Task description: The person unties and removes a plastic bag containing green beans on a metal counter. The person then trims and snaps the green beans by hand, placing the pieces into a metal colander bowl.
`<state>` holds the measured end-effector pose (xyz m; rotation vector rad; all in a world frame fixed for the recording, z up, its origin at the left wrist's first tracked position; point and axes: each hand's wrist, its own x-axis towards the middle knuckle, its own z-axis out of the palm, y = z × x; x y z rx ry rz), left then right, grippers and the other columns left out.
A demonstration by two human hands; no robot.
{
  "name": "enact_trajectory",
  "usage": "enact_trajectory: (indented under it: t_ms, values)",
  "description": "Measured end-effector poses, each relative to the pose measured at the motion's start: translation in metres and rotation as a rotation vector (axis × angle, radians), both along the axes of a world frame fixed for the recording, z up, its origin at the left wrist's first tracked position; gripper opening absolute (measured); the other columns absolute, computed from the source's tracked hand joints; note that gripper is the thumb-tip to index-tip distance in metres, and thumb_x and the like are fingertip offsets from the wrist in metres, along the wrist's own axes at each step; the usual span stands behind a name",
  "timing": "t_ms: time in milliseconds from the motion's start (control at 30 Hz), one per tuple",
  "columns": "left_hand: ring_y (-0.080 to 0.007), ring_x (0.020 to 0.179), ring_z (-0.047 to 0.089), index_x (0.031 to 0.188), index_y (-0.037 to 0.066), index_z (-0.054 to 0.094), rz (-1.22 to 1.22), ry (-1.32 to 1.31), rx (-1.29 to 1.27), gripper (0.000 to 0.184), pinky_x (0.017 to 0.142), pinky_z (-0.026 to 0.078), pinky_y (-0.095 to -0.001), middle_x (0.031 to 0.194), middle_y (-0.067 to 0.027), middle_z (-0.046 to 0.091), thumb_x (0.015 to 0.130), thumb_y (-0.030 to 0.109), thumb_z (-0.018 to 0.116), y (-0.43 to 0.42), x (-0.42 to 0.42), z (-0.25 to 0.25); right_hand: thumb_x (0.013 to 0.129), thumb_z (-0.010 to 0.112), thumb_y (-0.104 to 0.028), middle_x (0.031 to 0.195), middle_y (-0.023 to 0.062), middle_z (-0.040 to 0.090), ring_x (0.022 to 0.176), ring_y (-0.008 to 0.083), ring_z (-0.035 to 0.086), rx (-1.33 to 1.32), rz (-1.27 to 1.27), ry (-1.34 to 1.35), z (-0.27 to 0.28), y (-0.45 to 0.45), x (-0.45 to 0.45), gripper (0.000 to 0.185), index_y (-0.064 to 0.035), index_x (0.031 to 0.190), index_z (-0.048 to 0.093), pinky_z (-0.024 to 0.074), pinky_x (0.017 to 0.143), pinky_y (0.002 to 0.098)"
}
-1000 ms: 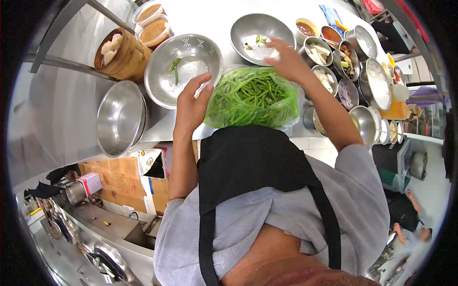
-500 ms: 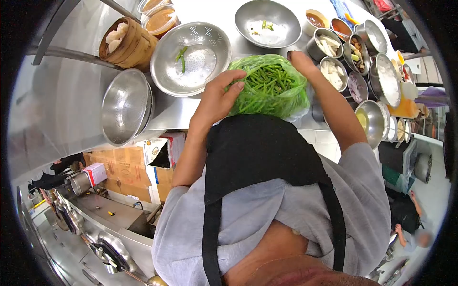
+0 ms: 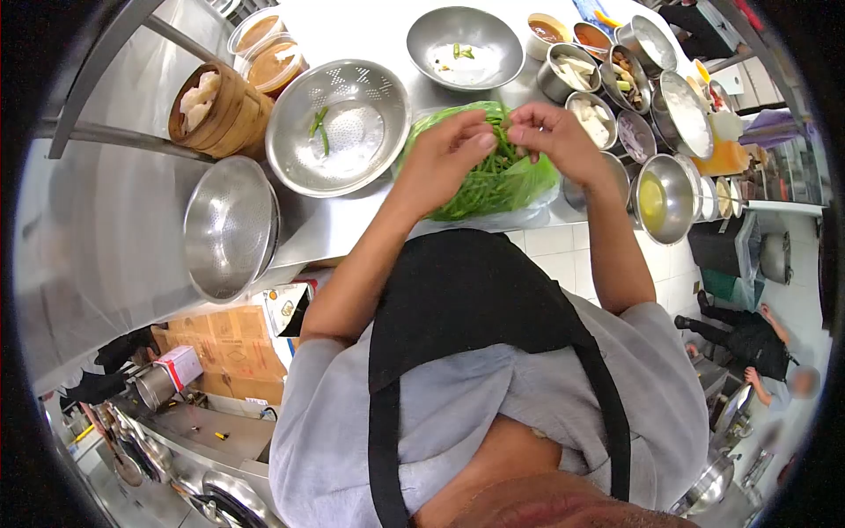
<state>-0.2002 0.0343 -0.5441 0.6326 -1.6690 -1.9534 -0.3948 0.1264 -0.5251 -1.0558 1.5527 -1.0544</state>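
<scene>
A green plastic bag (image 3: 539, 183) full of long green beans (image 3: 471, 195) lies on the steel counter in front of me. Above the beans, my right hand (image 3: 556, 141) pinches a green bean between thumb and fingertips. From the left, my left hand (image 3: 447, 158) reaches over the bag, its curled fingers and thumb slightly apart, close to that same bean. Left of the bag stands a perforated steel colander (image 3: 387, 132) with a couple of green bean pieces (image 3: 320, 130) in it. Behind the bag, a steel bowl (image 3: 427, 35) holds a few short green scraps (image 3: 461, 51).
An empty-looking colander (image 3: 224, 229) sits at the counter's left edge near a bamboo steamer (image 3: 238, 110) and tubs of brown sauce (image 3: 273, 66). On the right crowd several steel containers of cut ingredients and a bowl of yellow liquid (image 3: 673, 220). A co-worker (image 3: 757, 343) is at far right.
Both hands have moved from the bag's sides to above the beans and come close together. My right hand has taken hold of a green bean. The camera view has shifted slightly.
</scene>
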Motion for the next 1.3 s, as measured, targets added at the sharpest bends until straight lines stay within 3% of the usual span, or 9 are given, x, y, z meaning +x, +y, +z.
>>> enact_trajectory:
  t_ms: [333,433,567,667,800,933,967,1033,1300]
  values:
    - [-0.0200,0.092,0.066,0.110,-0.002,0.061,0.180,0.175,0.335,0.023,0.080,0.052,-0.0278,0.105,-0.0116,0.066,0.096,0.016,0.055,0.001,0.002,-0.016,0.091,0.059,-0.022,0.083,0.0011,0.062,0.066,0.0073,0.056,0.104,0.009,-0.223,-0.031,0.020,0.060,0.020,-0.0033,0.095,0.061,0.0444,0.052,0.0214]
    - [-0.0209,0.092,0.066,0.111,-0.003,0.060,0.251,0.195,0.291,0.024,0.082,0.052,-0.0289,0.106,-0.0125,0.066,0.097,0.015,0.054,0.008,-0.005,-0.011,0.089,0.060,-0.021,0.076,0.0017,0.062,0.063,0.0077,0.056,0.081,0.036,-0.310,-0.034,0.021,0.055,0.018,-0.0032,0.092,0.062,0.0441,0.052,0.0212]
    - [-0.0217,0.093,0.067,0.111,-0.006,0.059,0.186,0.079,-0.110,0.023,0.084,0.052,-0.0307,0.106,-0.0135,0.066,0.096,0.012,0.053,0.025,-0.007,-0.001,0.083,0.059,-0.015,0.062,0.0012,0.057,0.054,0.0068,0.052,-0.036,-0.099,-0.093,-0.048,0.015,0.048,0.012,-0.0048,0.078,0.062,0.0403,0.049,0.0223]
    - [-0.0203,0.091,0.067,0.112,-0.005,0.059,0.222,0.359,-0.214,0.023,0.085,0.052,-0.0298,0.104,-0.0142,0.067,0.096,0.010,0.053,0.044,-0.010,0.012,0.082,0.057,-0.014,0.061,0.0006,0.055,0.052,0.0065,0.049,-0.036,-0.263,-0.236,-0.056,0.009,0.024,0.012,-0.0054,0.075,0.061,0.0383,0.047,0.0232]
    - [-0.0123,0.077,0.066,0.111,0.000,0.061,0.169,-0.231,-0.096,0.023,0.067,0.051,-0.0276,0.094,-0.0089,0.068,0.097,0.016,0.052,0.028,-0.003,0.028,0.084,0.056,-0.013,0.067,-0.0002,0.054,0.054,0.0069,0.048,-0.069,-0.063,-0.666,-0.063,0.015,-0.008,0.008,-0.0077,0.080,0.060,0.0383,0.046,0.0223]
    - [-0.0354,0.078,0.065,0.102,0.001,0.063,-0.122,-0.580,-0.847,0.025,0.068,0.048,-0.0426,0.086,-0.0197,0.066,0.093,0.023,0.055,0.019,-0.009,0.006,0.086,0.055,-0.013,0.074,0.0064,0.056,0.063,0.0162,0.054,-0.139,-0.043,-0.096,-0.051,0.015,0.008,0.009,-0.0045,0.085,0.058,0.0439,0.056,0.0282]
    - [-0.0453,0.085,0.058,0.100,0.001,0.063,-0.154,-0.686,-0.787,0.026,0.074,0.046,-0.0490,0.088,-0.0257,0.062,0.091,0.024,0.055,0.022,-0.012,0.005,0.086,0.055,-0.013,0.076,0.0085,0.057,0.066,0.0191,0.055,-0.254,0.020,0.072,-0.050,0.014,0.009,0.010,-0.0034,0.086,0.057,0.0450,0.059,0.0302]
    - [-0.0449,0.086,0.058,0.100,0.001,0.063,-0.195,-0.723,-0.774,0.026,0.074,0.046,-0.0495,0.089,-0.0256,0.063,0.091,0.024,0.055,0.023,-0.018,0.011,0.084,0.055,-0.012,0.082,0.0144,0.057,0.077,0.0303,0.057,-0.320,0.180,0.234,-0.047,0.015,0.006,0.014,-0.0004,0.091,0.056,0.0460,0.071,0.0382]
    - [-0.0419,0.081,0.060,0.096,0.000,0.063,-0.241,-0.634,-0.786,0.024,0.070,0.047,-0.0461,0.085,-0.0240,0.063,0.091,0.023,0.057,0.019,-0.025,0.019,0.084,0.056,-0.012,0.085,0.0155,0.058,0.081,0.0347,0.057,-0.425,0.185,0.349,-0.045,0.013,0.003,0.014,-0.0020,0.092,0.057,0.0464,0.073,0.0417]
